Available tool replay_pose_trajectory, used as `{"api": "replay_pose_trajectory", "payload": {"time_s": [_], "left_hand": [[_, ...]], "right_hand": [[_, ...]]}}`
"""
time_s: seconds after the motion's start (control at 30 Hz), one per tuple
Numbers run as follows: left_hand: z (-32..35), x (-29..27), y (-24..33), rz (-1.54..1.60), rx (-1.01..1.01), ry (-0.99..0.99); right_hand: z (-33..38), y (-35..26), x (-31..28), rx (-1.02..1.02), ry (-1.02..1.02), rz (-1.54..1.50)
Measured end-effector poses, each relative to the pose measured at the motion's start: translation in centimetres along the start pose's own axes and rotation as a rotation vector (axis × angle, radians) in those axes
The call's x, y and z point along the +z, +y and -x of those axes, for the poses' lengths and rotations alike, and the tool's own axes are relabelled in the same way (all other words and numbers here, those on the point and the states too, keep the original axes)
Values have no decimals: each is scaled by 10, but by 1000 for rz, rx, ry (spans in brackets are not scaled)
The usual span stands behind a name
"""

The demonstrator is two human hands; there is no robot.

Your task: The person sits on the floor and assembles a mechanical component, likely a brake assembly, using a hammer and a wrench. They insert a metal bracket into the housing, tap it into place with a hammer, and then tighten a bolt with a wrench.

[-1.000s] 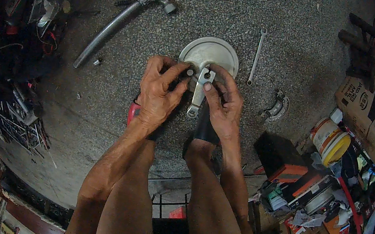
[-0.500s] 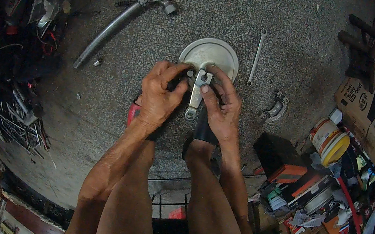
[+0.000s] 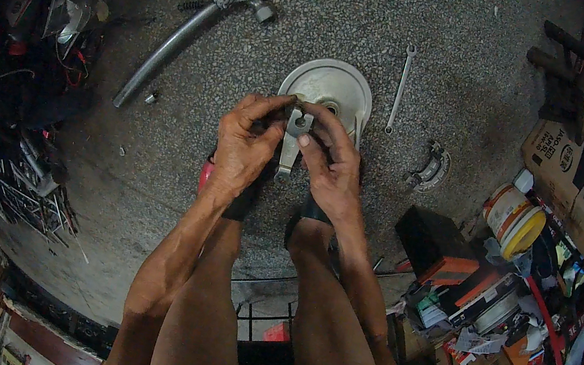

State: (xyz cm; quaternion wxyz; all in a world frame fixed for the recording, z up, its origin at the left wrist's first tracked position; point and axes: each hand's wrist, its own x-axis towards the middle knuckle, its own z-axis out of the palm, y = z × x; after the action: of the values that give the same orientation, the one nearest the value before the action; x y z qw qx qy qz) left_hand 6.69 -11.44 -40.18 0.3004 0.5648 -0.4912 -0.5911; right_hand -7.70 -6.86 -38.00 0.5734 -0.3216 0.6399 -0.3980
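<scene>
A round metal brake plate (image 3: 328,75) lies flat on the floor in front of me. Above its near edge my right hand (image 3: 335,178) pinches a silver brake arm (image 3: 289,150) between thumb and fingers. The arm's slotted clamp end points away from me, its narrow end toward me. My left hand (image 3: 239,151) is closed at the fingertips beside the clamp end. The small bolt it pinches is mostly hidden by the fingers now; its head showed a moment earlier.
A claw hammer (image 3: 175,49) lies at the far left, a wrench (image 3: 400,91) to the right of the plate. Nearer right is a curved brake shoe (image 3: 432,166). A black box (image 3: 436,240), a paint bucket (image 3: 511,221) and cartons (image 3: 577,166) crowd the right side; metal rods (image 3: 26,194) lie left.
My right hand has moved the brake arm left and slightly nearer to me, uncovering the plate's central hole. The left hand's fingertips have come up against the arm's clamp end with the bolt.
</scene>
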Motion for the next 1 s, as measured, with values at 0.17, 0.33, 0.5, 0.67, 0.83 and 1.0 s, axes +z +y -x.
{"api": "replay_pose_trajectory", "payload": {"time_s": [0.17,0.33,0.5,0.67,0.83,1.0], "left_hand": [[1,-1,-3,45,-61,19],[1,-1,6,69,-152,26],[1,0,3,205,-148,8],[2,-2,6,312,-204,28],[0,-1,5,289,-203,35],[0,-1,-3,329,-192,38]], "right_hand": [[0,-5,1,67,-24,-13],[1,-1,-2,71,-7,-6],[3,6,-7,36,53,13],[4,3,-7,48,45,7],[2,1,-3,27,16,-4],[-2,-6,2,50,-8,-50]]}}
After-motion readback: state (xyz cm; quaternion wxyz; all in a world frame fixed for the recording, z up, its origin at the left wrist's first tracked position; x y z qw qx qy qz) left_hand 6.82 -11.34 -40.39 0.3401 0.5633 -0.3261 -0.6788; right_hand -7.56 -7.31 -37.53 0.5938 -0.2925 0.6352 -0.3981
